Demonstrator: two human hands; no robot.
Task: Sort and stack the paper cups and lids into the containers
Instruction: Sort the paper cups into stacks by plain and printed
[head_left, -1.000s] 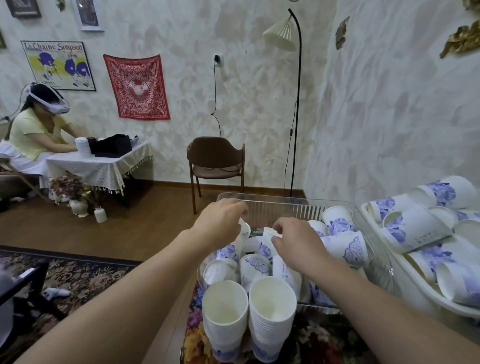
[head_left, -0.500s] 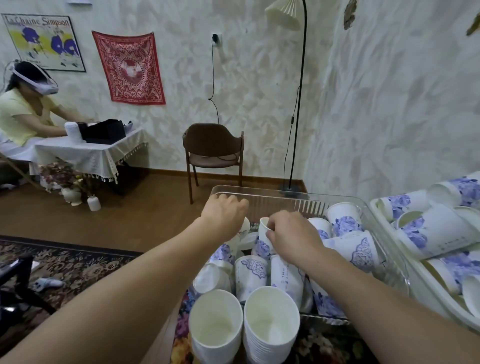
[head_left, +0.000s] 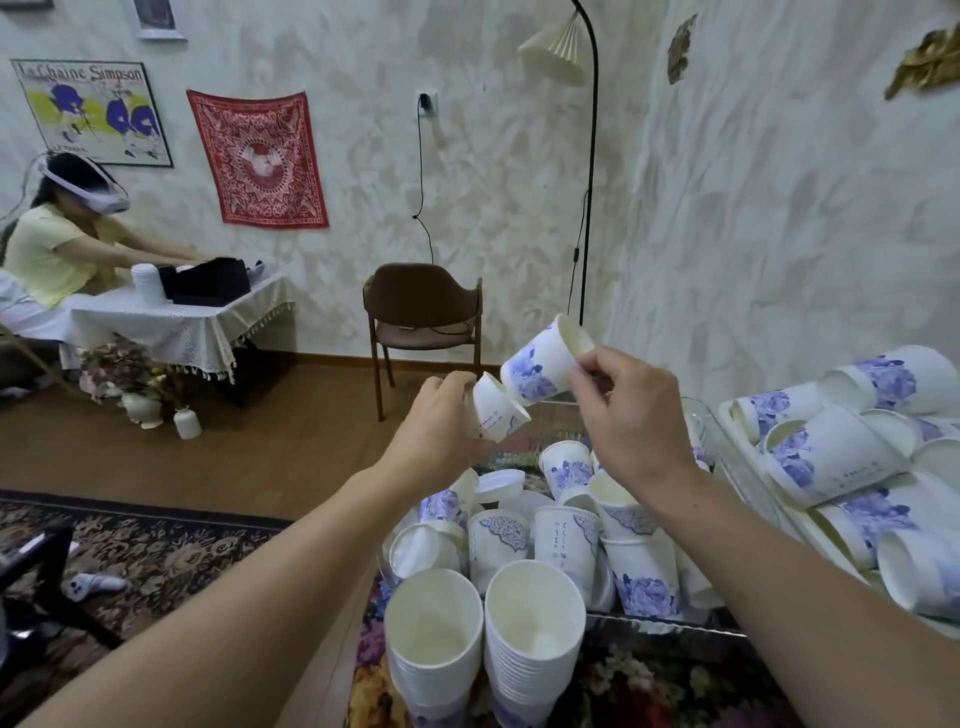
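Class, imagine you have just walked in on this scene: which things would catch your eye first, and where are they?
Dead centre, the left hand and right hand each hold a blue-flowered paper cup in mid-air, bottom to mouth. Below them, a clear bin brims with jumbled cups, and two neat white cup stacks stand nearest the camera.

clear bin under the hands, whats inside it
The clear bin holds a loose heap of paper cups, some with blue flowers, and at least one white lid. The bin's floor and whatever lies beneath the heap are covered.
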